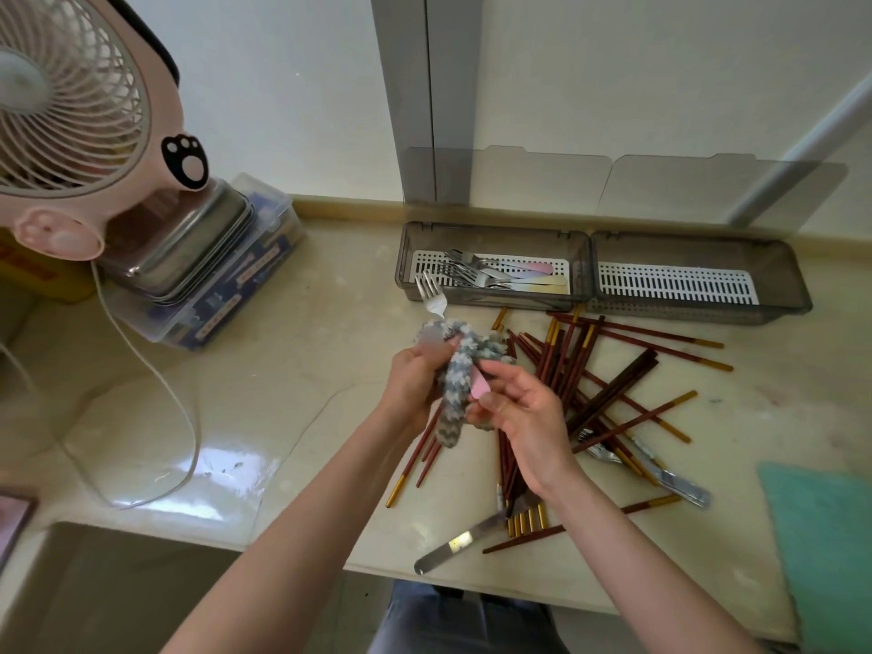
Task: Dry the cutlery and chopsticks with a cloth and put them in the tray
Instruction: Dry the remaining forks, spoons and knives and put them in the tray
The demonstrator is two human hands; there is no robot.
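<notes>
My left hand (pixel 415 377) grips a blue-grey knitted cloth (pixel 460 365) wrapped round a fork (pixel 431 295); its tines stick up out of the cloth. My right hand (pixel 519 417) pinches the fork's pink handle end (pixel 480 385) below the cloth. A grey tray (pixel 493 266) at the back holds several forks with pastel handles. A second grey tray (pixel 698 276) to its right has only a white slotted insert. Brown chopsticks with gold tips (pixel 590 370) lie scattered on the counter under and right of my hands. Knives (pixel 457 542) (pixel 674 479) lie among them.
A pink fan (pixel 89 134) stands at the left on stacked containers (pixel 207 276), its white cord (pixel 155 394) looping over the counter. A teal cloth (pixel 821 549) lies at the right front edge. A sink basin (pixel 118 587) is at the lower left.
</notes>
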